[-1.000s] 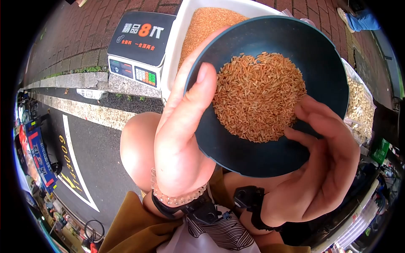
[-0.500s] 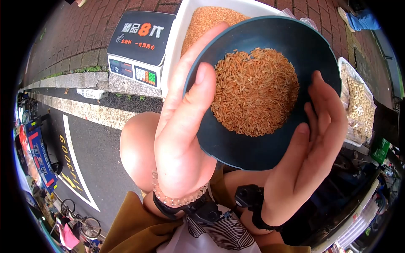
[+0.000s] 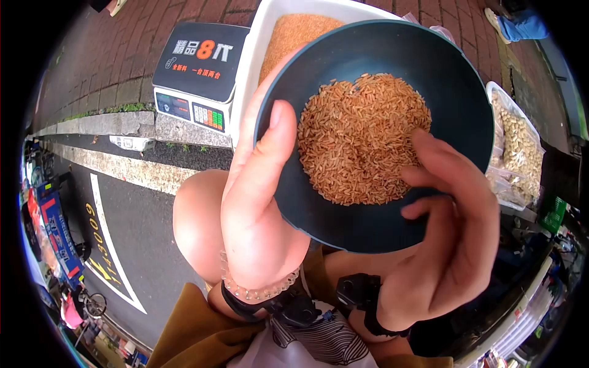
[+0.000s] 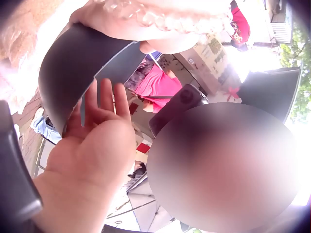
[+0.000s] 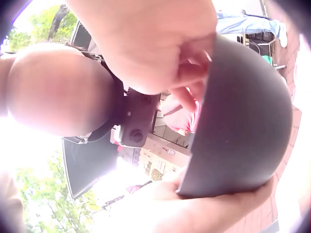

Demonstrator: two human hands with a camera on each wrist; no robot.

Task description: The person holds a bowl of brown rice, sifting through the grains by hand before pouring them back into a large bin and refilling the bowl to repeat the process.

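Note:
A dark blue-green bowl (image 3: 356, 230) holds a mound of reddish-brown rice (image 3: 365, 138). My left hand (image 3: 254, 190) grips it at the left side, thumb over the rim and the other fingers behind the wall. Inside the bowl, at the right, my right hand (image 3: 457, 214) has its fingers bent, with fingertips right at the edge of the rice and the thumb apart from them. From the left wrist, the right hand (image 4: 92, 150) shows reaching over the rim. In the right wrist view the left hand (image 5: 214, 208) supports the bowl's outside (image 5: 243, 121).
Behind the bowl stands a white tub (image 3: 248, 80) of reddish grain (image 3: 300, 40). A digital scale (image 3: 199, 67) sits left of it on the kerb. At the right is a tray of pale nuts or beans (image 3: 518, 144). A person's leg (image 3: 521, 27) shows at the upper right.
My right hand drew back from the rice to the bowl's right wall, then returned with bent fingers to the rice. The bowl has shifted slightly left; the left hand keeps its grip.

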